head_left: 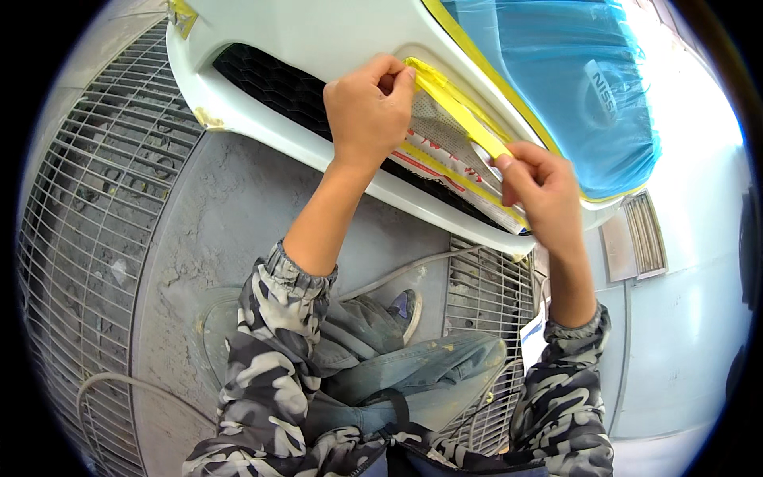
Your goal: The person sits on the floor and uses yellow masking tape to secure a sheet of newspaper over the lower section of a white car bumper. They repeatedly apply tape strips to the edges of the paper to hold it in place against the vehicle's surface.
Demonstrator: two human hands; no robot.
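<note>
A strip of yellow masking tape (465,115) runs taut between my two hands over the lower opening of a white car bumper (270,24). My left hand (367,115) pinches the tape at the upper left end, its fingertips close to the bumper. Lower and to the right, my right hand (542,191) grips the other end between thumb and fingers. Beneath the strip, printed masking paper (445,163) with red marks covers part of the opening. Black honeycomb grille mesh (274,87) shows to the left of my left hand.
Blue masking film (556,79), edged with yellow tape, covers the bumper's upper right. Metal floor grating (95,183) lies at the left, more at the lower right. A grey hose (151,385) crosses the dusty floor (230,191). My bent legs (413,374) are below the bumper.
</note>
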